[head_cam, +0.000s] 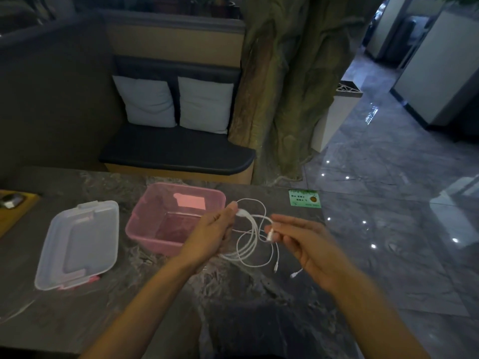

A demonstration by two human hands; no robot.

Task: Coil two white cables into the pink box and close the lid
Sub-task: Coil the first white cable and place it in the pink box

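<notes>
Head view. A white cable (252,238) is held in loose loops above the table (181,294), between the two hands. The left hand (211,233) is closed on the gathered loops, with a thicker junction piece of the cable pinched near its fingertips. The right hand (308,246) pinches a white plug (270,234) at one end between thumb and forefinger. Two thin tails with small connectors hang below the loops, close to the table top. Only one cable bundle can be told with certainty; a faint pale line at the lower left edge of the table may be a second cable, but this cannot be confirmed.

The pink box (145,229) lies just left of the left hand and slightly farther from the person, its long axis running roughly left to right. The left hand is the nearer one; the coil would have to travel leftward over the near rim. The box is open and nothing is seen inside it apart from a pale reflection on its far wall. The clear lid (77,244) lies flat on the table, well left of the box and apart from it.

Judged stage: coiling of the first cable is under way; nothing is boxed yet, and the lid is not yet fitted.
</notes>
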